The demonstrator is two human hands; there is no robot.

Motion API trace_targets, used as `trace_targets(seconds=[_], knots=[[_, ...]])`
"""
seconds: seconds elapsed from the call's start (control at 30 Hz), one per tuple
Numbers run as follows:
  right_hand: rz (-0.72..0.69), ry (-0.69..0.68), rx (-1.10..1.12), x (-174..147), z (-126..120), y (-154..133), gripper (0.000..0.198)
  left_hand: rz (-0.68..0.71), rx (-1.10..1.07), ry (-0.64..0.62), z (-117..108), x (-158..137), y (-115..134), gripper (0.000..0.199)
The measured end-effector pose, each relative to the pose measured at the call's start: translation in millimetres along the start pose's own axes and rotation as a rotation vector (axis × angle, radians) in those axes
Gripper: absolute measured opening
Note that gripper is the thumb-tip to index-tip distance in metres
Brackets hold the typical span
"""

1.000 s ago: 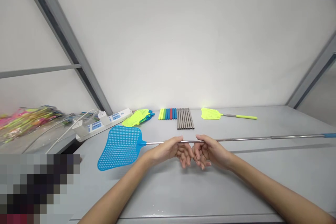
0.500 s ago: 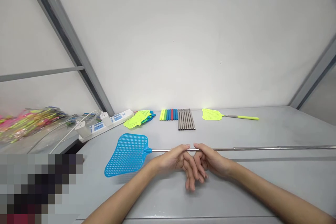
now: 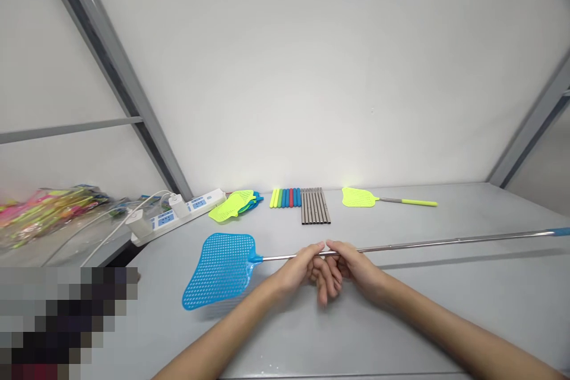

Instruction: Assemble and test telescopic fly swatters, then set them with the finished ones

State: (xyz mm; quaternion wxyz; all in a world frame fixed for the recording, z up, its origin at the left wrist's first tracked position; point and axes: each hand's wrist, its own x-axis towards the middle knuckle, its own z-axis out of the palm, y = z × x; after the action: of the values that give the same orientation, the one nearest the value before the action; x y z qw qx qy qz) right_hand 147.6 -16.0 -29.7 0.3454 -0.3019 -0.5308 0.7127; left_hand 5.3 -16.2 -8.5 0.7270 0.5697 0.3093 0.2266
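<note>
Head view showed a blue swatter [image 3: 220, 270] with its rod [image 3: 418, 246] drawn out long, and the step in hand looked, as a judgement, like working or steadying that rod between two grips. Thumbs lay along the top of it while the other fingers curled loosely below, so the left hand [image 3: 309, 270] and the right hand [image 3: 351, 262] were both closed on the rod, just beside each other, thumb tips nearly meeting; whether the fingers underneath touched, I could not tell. A next move seemed to call for an even pinch from both sides and care that the far ends did not dip or knock anything. The swatter hung above the table [image 3: 401, 332], its shadow apart from it, roughly in line with the far edge: the net was out past the left hand, toward the table's left edge, and the blue handle [image 3: 560, 231] was well beyond the right hand, cut off by the frame on the table's right side. Along the far edge, apart from the hands, lay spare nets [image 3: 231, 205], coloured handles [image 3: 285, 198], steel tubes [image 3: 315, 206] and a yellow swatter [image 3: 358, 197]
</note>
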Motion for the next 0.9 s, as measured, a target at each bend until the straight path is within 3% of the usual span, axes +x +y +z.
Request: trace_targets(seconds=[0.2,0.5,0.63,0.9], knots=[[-0.039,0.075,0.013,-2.9,-1.8,-11.3,0.052,0.156,0.000,0.270,-3.0,11.0,-10.2,0.057],[-0.070,0.186,0.087,-1.1,-4.9,-18.2,0.050,0.357,-0.128,0.540,-11.3,4.7,-0.1,0.031],[-0.067,0.195,0.092,-0.8,-4.8,-16.2,0.050,0.374,-0.172,0.581,-9.7,3.3,2.5,0.029],[-0.056,0.209,0.093,-0.7,-6.0,-16.5,0.050,0.338,-0.179,0.529,-8.0,1.6,2.0,0.030]])
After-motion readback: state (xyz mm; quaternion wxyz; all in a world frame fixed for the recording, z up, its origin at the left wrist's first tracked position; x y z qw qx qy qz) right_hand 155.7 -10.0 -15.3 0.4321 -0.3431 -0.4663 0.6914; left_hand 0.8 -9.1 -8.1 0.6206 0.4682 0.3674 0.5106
